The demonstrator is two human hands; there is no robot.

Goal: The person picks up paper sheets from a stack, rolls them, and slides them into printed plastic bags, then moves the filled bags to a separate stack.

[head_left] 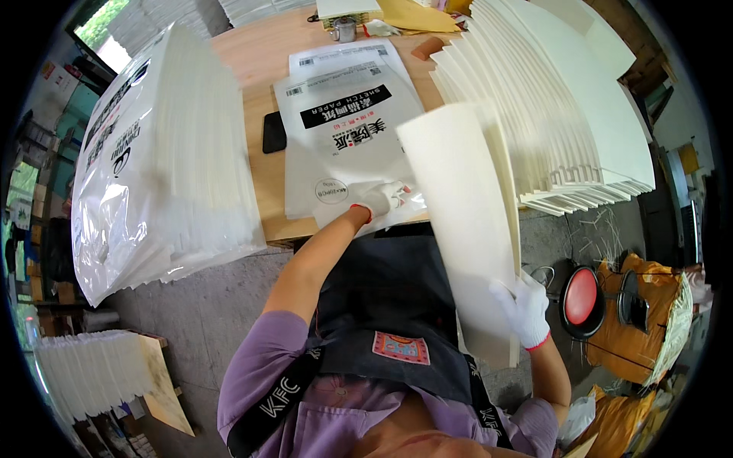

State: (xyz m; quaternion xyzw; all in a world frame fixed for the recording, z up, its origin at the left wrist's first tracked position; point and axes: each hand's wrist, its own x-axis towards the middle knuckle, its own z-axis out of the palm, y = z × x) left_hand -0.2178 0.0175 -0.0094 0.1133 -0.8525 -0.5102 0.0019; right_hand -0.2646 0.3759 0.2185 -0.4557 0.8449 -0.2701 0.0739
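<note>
Head view shows a person at a pale wooden desk (263, 179), both hands in white knitted gloves with red cuffs. The right hand (523, 309) has its grip closed on a long, slightly bowed bundle of white paper sheets (466, 229), thumb on the broad face near the lower end. This bundle stands tilted in front of the desk's near edge, its upper end rising just beside the flat bags. The left hand (385, 200) rests at the near edge of a clear plastic bag with black and red print (347, 145), lying flat on more like it; how far its grip is closed, or whether it pinches the film, I cannot tell.

A black rectangular phone (274, 133) lies against the bags' left side. Further left stands a tall stack of filled, glossy plastic packs (164, 168). On the right, a large fanned stack of cream-white sheets (557, 114) overhangs the near edge. A small silvery metal mug (343, 30) stands toward the far side.
</note>
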